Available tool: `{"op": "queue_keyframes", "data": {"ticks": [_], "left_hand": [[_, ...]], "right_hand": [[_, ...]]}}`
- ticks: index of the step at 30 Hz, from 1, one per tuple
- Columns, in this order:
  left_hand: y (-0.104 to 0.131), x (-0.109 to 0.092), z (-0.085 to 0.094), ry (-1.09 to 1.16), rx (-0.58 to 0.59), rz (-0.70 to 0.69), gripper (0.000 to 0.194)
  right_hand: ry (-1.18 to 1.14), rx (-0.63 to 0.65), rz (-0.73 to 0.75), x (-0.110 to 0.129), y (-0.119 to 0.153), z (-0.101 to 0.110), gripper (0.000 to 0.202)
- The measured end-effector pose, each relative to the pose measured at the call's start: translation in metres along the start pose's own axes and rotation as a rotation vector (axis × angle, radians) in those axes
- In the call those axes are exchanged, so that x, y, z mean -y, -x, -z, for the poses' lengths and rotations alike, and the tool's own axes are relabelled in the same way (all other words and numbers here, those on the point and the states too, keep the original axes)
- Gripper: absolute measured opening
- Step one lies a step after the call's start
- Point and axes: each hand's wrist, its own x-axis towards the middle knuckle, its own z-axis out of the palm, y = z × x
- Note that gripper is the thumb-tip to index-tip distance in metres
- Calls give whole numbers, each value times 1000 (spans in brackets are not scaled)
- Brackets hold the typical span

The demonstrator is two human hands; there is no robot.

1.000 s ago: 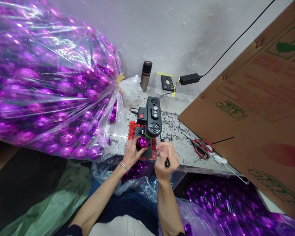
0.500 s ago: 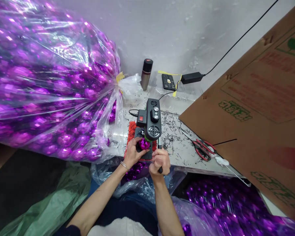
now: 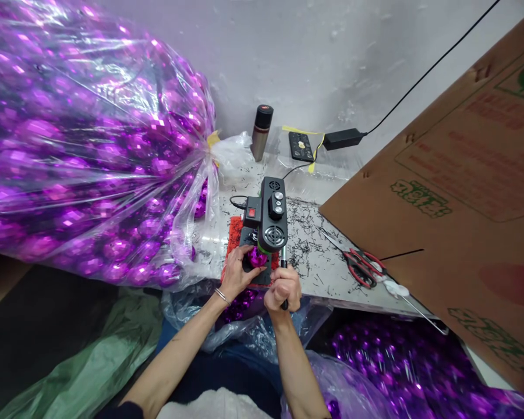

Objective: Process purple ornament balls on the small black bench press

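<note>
A small black machine (image 3: 274, 212) with round vents and a red switch stands on a red mat (image 3: 234, 233). Under its front end sits a shiny purple ball (image 3: 257, 257). My left hand (image 3: 237, 272) grips the ball from the left between thumb and fingers. On the right, my right hand (image 3: 284, 288) is wrapped round the black grip of the machine's lever (image 3: 283, 265). The ball's top is hidden beneath the machine head.
A clear bag of purple balls (image 3: 91, 174) fills the left. Scissors (image 3: 361, 266), a cardboard box (image 3: 454, 192), a bottle (image 3: 261, 132), a phone (image 3: 300, 146) and a power adapter (image 3: 344, 138) lie around. Black scraps litter the tabletop (image 3: 318, 273). More purple balls (image 3: 402, 361) are below right.
The whole view has shifted very slightly. Both hands keep their hold on the ball and the lever, with no clear movement.
</note>
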Motion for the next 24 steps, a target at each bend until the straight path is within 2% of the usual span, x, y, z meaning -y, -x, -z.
{"op": "queue_keyframes", "data": {"ticks": [8,13,18,21,24], "left_hand": [[-1,1,-4,-3,-21,12,53],[-2,1,-6,11,-19,1,53],[-6,-1,-7,30,-14,22,54],[3,-5,1,36,16,26,54],[22,-8,24,28,132,-37,58]], "right_hand": [[-27,-26,5,-5,3,-3,36],[-15,54,40,-6,5,-1,35],[-71,-15,-87,10,-21,1,37],[-66,0,-212,24,-46,3,34],[-82,16,-247,31,-59,6,37]]}}
